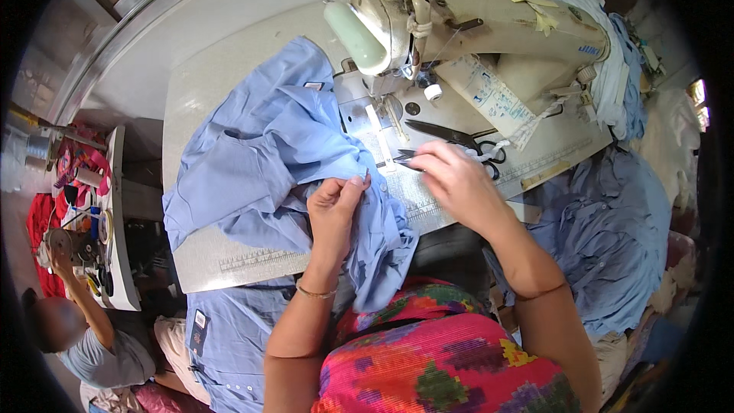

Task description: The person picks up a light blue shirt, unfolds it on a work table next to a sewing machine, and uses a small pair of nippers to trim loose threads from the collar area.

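A light blue shirt lies bunched over the left part of the sewing table, and one end hangs over the front edge. My left hand pinches its edge between thumb and fingertips. To the right of it, my right hand is closed around small dark thread snips, whose tips point left toward the cloth. A narrow white strip lies just beyond the snips, below the needle area. Behind my right hand rest large black-handled scissors. The right palm is hidden.
The sewing machine stands across the back, with a marked card leaning on its bed. More blue garments are heaped at the right, and another blue shirt lies below the table. Another person works at a side table on the left.
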A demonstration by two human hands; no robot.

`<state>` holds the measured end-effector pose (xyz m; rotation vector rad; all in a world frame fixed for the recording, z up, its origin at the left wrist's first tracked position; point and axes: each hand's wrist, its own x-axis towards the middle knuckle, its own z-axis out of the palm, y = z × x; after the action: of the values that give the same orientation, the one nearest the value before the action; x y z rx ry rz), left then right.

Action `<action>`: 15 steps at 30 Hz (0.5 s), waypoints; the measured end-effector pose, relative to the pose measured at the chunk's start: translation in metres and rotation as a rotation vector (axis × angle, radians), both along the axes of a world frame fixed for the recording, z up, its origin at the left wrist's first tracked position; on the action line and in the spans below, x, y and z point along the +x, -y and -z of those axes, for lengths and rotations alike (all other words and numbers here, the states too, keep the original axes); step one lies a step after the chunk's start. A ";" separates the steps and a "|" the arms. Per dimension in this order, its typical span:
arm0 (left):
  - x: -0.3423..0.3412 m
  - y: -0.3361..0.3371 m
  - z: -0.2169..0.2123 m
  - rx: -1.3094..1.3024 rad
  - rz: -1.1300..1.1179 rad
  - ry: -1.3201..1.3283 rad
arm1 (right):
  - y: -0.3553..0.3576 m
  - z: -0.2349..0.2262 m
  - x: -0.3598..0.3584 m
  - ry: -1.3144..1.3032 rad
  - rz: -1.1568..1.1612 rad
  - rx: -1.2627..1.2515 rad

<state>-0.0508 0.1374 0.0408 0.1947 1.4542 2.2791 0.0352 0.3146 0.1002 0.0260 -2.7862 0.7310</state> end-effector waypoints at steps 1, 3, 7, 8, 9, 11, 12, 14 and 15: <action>0.002 -0.002 -0.002 -0.016 -0.017 -0.021 | -0.005 0.005 0.007 0.031 0.039 0.069; 0.001 -0.002 0.000 -0.026 -0.017 -0.028 | -0.011 0.015 0.019 0.095 0.126 0.213; 0.002 -0.002 0.000 -0.062 -0.007 -0.055 | -0.012 0.022 0.020 0.138 0.168 0.277; 0.002 -0.002 -0.001 -0.067 -0.017 -0.057 | -0.014 0.023 0.017 0.131 0.162 0.249; 0.002 -0.003 -0.001 -0.072 -0.026 -0.060 | -0.017 0.025 0.014 0.124 0.157 0.222; 0.002 -0.003 0.000 -0.079 -0.042 -0.067 | -0.017 0.027 0.010 0.097 0.150 0.087; 0.001 -0.004 0.000 -0.081 -0.048 -0.072 | -0.015 0.027 0.008 0.078 0.149 -0.019; 0.002 -0.004 0.001 -0.100 -0.064 -0.103 | -0.009 0.027 0.006 0.097 0.122 -0.337; 0.004 -0.003 0.001 -0.118 -0.075 -0.128 | -0.004 0.028 0.006 0.136 0.095 -0.547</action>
<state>-0.0472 0.1406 0.0396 0.2592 1.6820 2.2671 0.0416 0.3188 0.0727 -0.2649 -2.5844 1.4844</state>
